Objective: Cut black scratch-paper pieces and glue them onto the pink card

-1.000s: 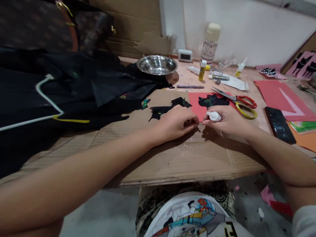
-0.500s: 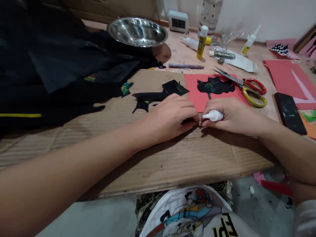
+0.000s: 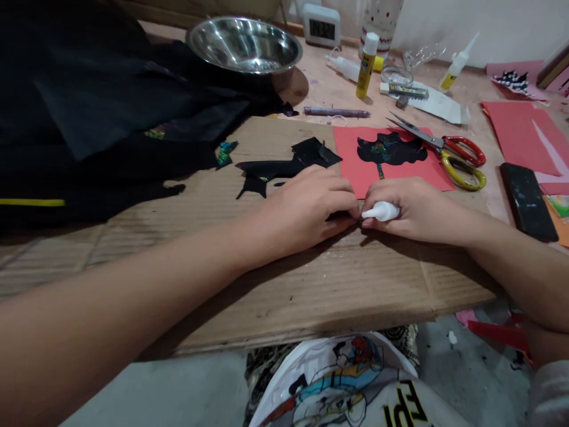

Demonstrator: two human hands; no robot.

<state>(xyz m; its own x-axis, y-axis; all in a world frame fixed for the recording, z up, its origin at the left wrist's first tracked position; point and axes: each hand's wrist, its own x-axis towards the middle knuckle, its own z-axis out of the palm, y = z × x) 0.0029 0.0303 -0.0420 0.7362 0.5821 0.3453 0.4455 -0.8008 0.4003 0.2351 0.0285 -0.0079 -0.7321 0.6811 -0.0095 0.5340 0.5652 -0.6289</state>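
My right hand (image 3: 413, 207) is closed around a white glue bottle (image 3: 386, 211), whose nozzle points left. My left hand (image 3: 311, 204) is closed in a pinch, its fingertips meeting those of the right just below the red paper (image 3: 347, 172). Whatever lies between the fingertips is too small and hidden to name. On the red paper lies a black cut-out shape (image 3: 391, 149) with shiny green specks and a thin stem. Black paper scraps (image 3: 275, 167) lie behind my left hand on the cardboard (image 3: 284, 296).
Scissors (image 3: 460, 155) with red and yellow handles rest partly on the red paper. Behind stand a glue stick (image 3: 367, 66), a steel bowl (image 3: 213, 44) and a digital clock (image 3: 322, 25). Black sheets (image 3: 98, 118) cover the left. A dark block (image 3: 528, 201) lies at right.
The view has shifted slightly, with the far items sitting a little higher. Both hands keep nearly the same pose, fingertips together, and the glue bottle stays in my right hand.
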